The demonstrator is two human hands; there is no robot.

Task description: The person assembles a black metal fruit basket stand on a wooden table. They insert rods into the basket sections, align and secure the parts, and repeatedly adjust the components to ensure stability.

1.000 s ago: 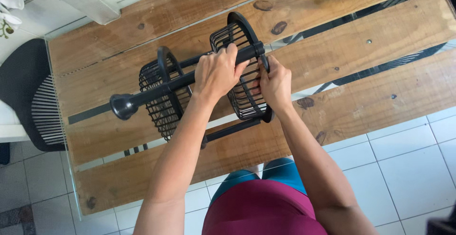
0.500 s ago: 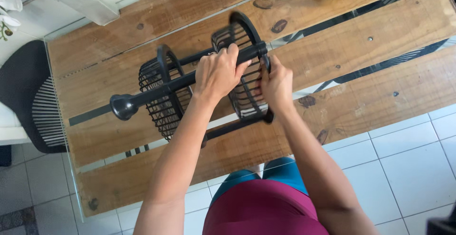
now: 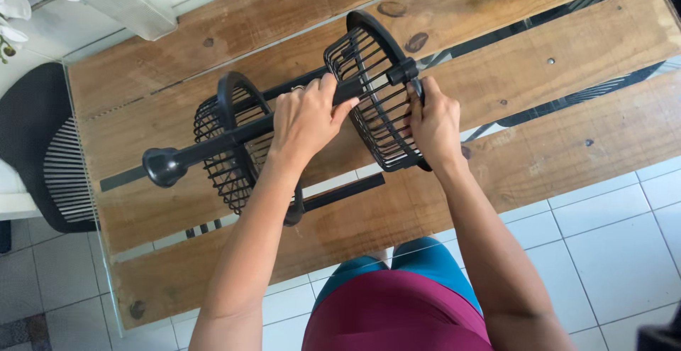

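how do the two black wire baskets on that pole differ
The black wire basket near the knob end sits left of the left hand, untouched; the black wire basket at the far end is gripped on its rim by the right hand. The knob-end basket looks smaller and lower in the picture; the far-end basket looks larger and higher. Both are round, lie tipped on their sides and are threaded on the black pole above the wooden plank table.

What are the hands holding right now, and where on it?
The left hand wraps the black central pole of a tiered wire basket rack, between its two baskets. The right hand grips the rim of the end basket.
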